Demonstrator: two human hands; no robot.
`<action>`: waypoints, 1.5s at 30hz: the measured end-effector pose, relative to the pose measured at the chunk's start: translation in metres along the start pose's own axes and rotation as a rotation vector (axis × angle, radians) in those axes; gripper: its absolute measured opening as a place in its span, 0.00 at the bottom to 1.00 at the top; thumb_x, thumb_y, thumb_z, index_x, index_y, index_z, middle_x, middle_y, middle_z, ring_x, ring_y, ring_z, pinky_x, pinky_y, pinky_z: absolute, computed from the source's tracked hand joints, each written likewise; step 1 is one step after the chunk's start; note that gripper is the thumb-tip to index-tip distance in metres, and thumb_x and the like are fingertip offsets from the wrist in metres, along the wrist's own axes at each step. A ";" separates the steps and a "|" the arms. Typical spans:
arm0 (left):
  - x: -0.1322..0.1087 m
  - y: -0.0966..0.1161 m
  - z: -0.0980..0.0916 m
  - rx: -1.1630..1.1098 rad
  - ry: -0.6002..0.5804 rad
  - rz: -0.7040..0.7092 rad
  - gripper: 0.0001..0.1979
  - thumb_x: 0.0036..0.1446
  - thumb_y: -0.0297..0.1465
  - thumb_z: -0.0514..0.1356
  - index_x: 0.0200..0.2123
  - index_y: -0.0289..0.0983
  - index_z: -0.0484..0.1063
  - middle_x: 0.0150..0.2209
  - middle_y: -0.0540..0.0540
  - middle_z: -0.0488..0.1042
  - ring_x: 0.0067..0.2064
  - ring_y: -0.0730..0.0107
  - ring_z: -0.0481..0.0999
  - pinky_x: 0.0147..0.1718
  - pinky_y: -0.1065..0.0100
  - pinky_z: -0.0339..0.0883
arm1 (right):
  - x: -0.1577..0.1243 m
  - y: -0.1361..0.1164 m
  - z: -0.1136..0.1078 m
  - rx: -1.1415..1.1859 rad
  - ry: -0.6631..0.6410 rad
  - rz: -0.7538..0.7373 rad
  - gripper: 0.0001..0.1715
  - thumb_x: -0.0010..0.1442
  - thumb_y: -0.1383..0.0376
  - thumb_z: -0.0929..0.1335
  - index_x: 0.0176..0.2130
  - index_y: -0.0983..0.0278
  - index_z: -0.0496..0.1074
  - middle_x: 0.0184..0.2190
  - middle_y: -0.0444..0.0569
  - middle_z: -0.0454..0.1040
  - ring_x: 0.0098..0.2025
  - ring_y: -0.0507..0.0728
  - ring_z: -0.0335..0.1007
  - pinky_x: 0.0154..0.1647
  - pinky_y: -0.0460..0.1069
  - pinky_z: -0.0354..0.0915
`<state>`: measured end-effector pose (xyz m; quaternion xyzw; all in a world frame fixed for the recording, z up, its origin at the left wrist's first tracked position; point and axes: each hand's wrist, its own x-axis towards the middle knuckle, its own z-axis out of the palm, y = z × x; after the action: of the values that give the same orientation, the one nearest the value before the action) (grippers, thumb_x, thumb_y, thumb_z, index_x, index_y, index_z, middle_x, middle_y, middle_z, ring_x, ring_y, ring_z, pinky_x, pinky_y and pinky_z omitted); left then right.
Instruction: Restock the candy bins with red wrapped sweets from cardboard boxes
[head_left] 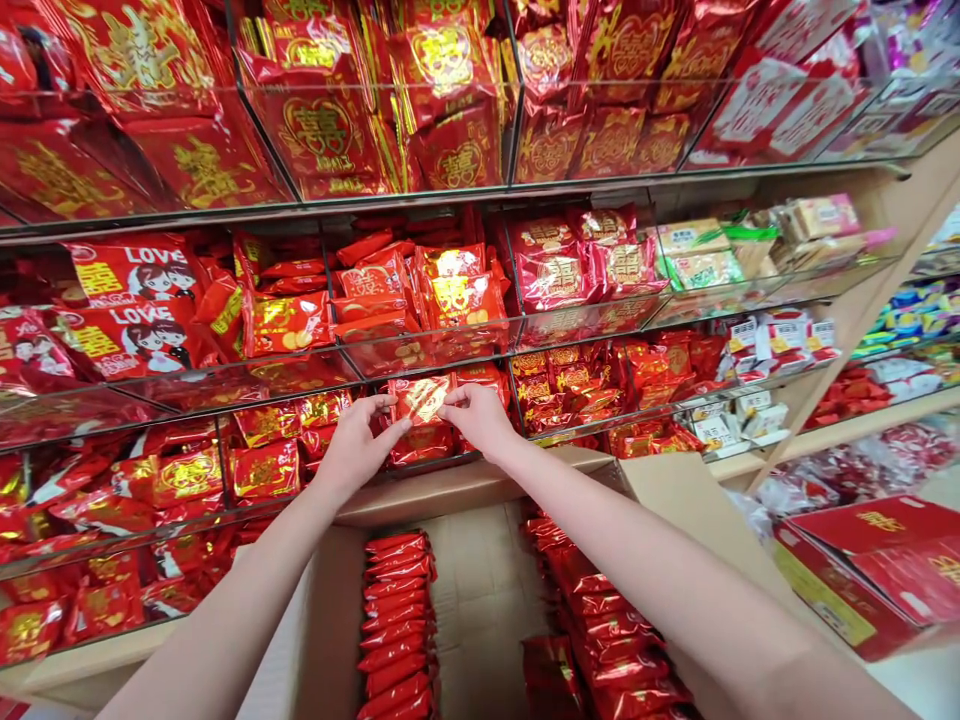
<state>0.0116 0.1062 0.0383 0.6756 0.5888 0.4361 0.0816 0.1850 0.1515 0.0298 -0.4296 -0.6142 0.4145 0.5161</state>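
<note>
Both my arms reach forward to a shelf bin of red foil snack packets. My left hand (358, 443) and my right hand (477, 415) pinch the two ends of one red and gold packet (424, 398), holding it at the front of the bin (420, 445) on the third shelf. Other packets of the same kind lie under and behind it. Below my arms stands an open cardboard box (480, 590) with two rows of red packets (396, 625) standing on edge along its sides.
Clear acrylic bins on several tilted shelves hold red wedding-style sweets, with green and white packs (697, 262) to the right. Red cartons (870, 575) lie at lower right beside the box flap (686, 500). More bagged sweets fill a neighbouring rack at far right.
</note>
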 end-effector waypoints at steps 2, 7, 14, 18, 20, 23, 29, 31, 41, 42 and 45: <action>-0.002 -0.001 -0.002 0.032 -0.023 0.021 0.27 0.45 0.43 0.61 0.47 0.36 0.65 0.44 0.42 0.69 0.42 0.64 0.70 0.39 0.63 0.65 | 0.000 0.000 0.001 0.035 -0.021 0.039 0.07 0.42 0.67 0.70 0.26 0.65 0.69 0.24 0.43 0.71 0.29 0.51 0.67 0.35 0.49 0.64; -0.009 -0.002 -0.002 0.105 -0.018 0.051 0.26 0.49 0.44 0.57 0.48 0.36 0.64 0.44 0.42 0.68 0.42 0.63 0.70 0.36 0.64 0.66 | -0.003 0.004 0.000 0.101 -0.060 0.076 0.11 0.41 0.65 0.71 0.29 0.66 0.70 0.24 0.42 0.70 0.27 0.50 0.66 0.32 0.47 0.64; -0.002 -0.003 0.001 0.175 0.056 0.080 0.22 0.51 0.42 0.56 0.46 0.35 0.65 0.43 0.43 0.70 0.40 0.67 0.71 0.40 0.64 0.65 | 0.003 0.004 0.000 -0.198 -0.043 -0.215 0.14 0.47 0.65 0.70 0.37 0.64 0.68 0.31 0.43 0.71 0.31 0.50 0.65 0.35 0.47 0.63; 0.009 0.002 0.003 0.239 0.136 0.037 0.20 0.51 0.41 0.56 0.43 0.34 0.67 0.38 0.43 0.71 0.30 0.71 0.70 0.35 0.65 0.66 | 0.015 -0.003 0.006 -0.471 -0.008 -0.314 0.09 0.53 0.66 0.66 0.38 0.64 0.67 0.35 0.45 0.71 0.37 0.52 0.67 0.38 0.47 0.63; 0.012 0.003 0.005 0.287 0.168 0.031 0.18 0.50 0.40 0.57 0.41 0.34 0.68 0.35 0.44 0.70 0.25 0.72 0.68 0.34 0.64 0.66 | 0.018 -0.005 0.008 -0.526 -0.013 -0.336 0.08 0.55 0.67 0.66 0.38 0.64 0.67 0.36 0.47 0.71 0.39 0.54 0.67 0.40 0.49 0.62; 0.015 0.001 0.010 0.366 0.197 0.060 0.15 0.50 0.38 0.57 0.37 0.34 0.71 0.33 0.44 0.68 0.27 0.70 0.68 0.36 0.63 0.65 | 0.019 -0.004 0.006 -0.632 -0.039 -0.368 0.06 0.57 0.65 0.64 0.37 0.63 0.68 0.39 0.51 0.70 0.39 0.58 0.68 0.40 0.52 0.62; 0.008 0.000 0.013 0.507 0.153 0.209 0.17 0.56 0.38 0.50 0.39 0.34 0.73 0.38 0.38 0.70 0.45 0.58 0.68 0.46 0.59 0.61 | 0.014 -0.003 -0.001 -0.968 -0.098 -0.447 0.19 0.64 0.60 0.54 0.41 0.62 0.70 0.43 0.53 0.65 0.36 0.58 0.69 0.34 0.53 0.64; 0.003 0.002 0.013 0.549 0.079 0.293 0.19 0.56 0.38 0.50 0.46 0.37 0.71 0.50 0.39 0.68 0.53 0.57 0.63 0.52 0.58 0.56 | 0.010 -0.004 -0.002 -0.981 -0.091 -0.450 0.20 0.65 0.58 0.54 0.42 0.62 0.69 0.44 0.53 0.64 0.37 0.58 0.69 0.35 0.53 0.65; -0.004 -0.004 0.011 0.816 -0.148 0.399 0.24 0.60 0.36 0.45 0.58 0.35 0.58 0.63 0.41 0.52 0.63 0.51 0.49 0.56 0.48 0.48 | 0.003 0.014 0.000 -1.008 -0.125 -0.718 0.24 0.63 0.61 0.57 0.57 0.66 0.60 0.56 0.53 0.60 0.46 0.63 0.56 0.46 0.59 0.60; -0.004 -0.005 0.010 0.825 -0.154 0.400 0.24 0.60 0.36 0.45 0.58 0.35 0.58 0.63 0.41 0.52 0.63 0.51 0.49 0.56 0.48 0.48 | 0.004 0.015 -0.001 -1.015 -0.137 -0.725 0.24 0.63 0.63 0.57 0.56 0.66 0.61 0.56 0.52 0.60 0.45 0.63 0.56 0.46 0.59 0.60; -0.005 -0.007 0.008 0.831 -0.151 0.383 0.24 0.59 0.35 0.45 0.58 0.37 0.58 0.63 0.41 0.52 0.63 0.51 0.49 0.55 0.46 0.49 | 0.006 0.015 -0.003 -1.034 -0.165 -0.721 0.23 0.63 0.66 0.57 0.56 0.63 0.61 0.57 0.49 0.60 0.45 0.62 0.57 0.47 0.57 0.60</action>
<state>0.0128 0.1075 0.0266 0.7775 0.5707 0.1200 -0.2352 0.1891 0.1618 0.0172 -0.3563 -0.8788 -0.1037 0.3000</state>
